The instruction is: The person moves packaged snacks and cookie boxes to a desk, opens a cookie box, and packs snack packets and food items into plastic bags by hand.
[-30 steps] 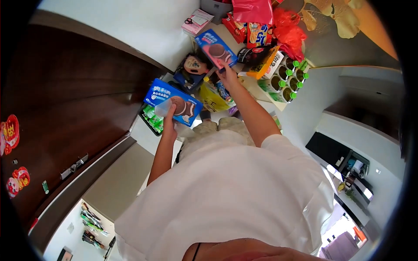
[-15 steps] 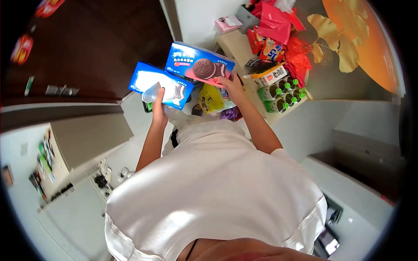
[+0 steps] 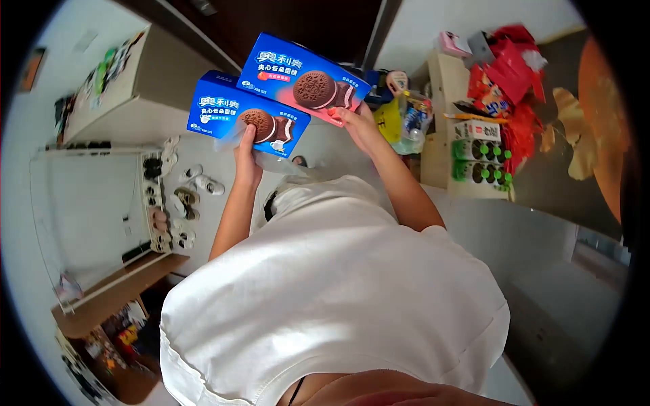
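Floor [image 3: 213, 160]; blue box [image 3: 220, 114] in left hand [image 3: 248, 159], pink-blue box [image 3: 298, 79] in right hand [image 3: 360, 128]

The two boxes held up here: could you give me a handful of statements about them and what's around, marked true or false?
1. The left hand holds the blue box. True.
2. The right hand holds the blue-and-pink box. True.
3. The fronts of both boxes are plain, without pictures. False: each front shows dark round cookies.
4. The person wears a white shirt. True.
5. The bottles at the picture's right have red caps. False: the caps on the bottles are green.
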`<state>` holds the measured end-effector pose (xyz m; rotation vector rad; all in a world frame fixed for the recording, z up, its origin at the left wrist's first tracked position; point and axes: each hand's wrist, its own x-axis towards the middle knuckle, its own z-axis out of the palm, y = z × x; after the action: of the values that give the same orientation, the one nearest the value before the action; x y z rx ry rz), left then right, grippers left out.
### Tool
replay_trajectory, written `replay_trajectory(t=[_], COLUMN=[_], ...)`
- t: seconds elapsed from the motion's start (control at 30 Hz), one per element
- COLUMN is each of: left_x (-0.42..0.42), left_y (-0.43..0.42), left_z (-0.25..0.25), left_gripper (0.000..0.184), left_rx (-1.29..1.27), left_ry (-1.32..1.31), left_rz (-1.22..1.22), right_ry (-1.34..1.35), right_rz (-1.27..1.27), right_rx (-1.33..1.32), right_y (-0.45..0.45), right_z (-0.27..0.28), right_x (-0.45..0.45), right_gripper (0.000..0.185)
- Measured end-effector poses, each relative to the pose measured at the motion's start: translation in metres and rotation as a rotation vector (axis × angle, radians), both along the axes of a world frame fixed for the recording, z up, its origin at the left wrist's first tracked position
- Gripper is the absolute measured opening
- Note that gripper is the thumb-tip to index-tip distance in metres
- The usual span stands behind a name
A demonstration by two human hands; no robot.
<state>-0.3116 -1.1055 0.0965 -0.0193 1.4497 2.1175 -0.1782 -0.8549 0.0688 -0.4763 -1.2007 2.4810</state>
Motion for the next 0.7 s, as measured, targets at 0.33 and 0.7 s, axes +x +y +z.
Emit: replay_trajectory(t=[0.33, 0.7], left_x=[-0.044, -0.126], left_y=[-0.225, -0.467], left_z=[-0.016, -0.022], left_gripper=[0.060, 0.065], left_rx=[0.014, -0.102], left_ry=[0.062, 0.090], left_rz=[0.344, 0.550], right_ry=[0.003, -0.040], right_rz=[0.310, 0.559], right_rx=[-0.026, -0.067], right_y=[-0.194, -0.448], right_z=[-0.011, -0.046], right_x=[-0.124, -0.257], right_gripper=[0.071, 0.058])
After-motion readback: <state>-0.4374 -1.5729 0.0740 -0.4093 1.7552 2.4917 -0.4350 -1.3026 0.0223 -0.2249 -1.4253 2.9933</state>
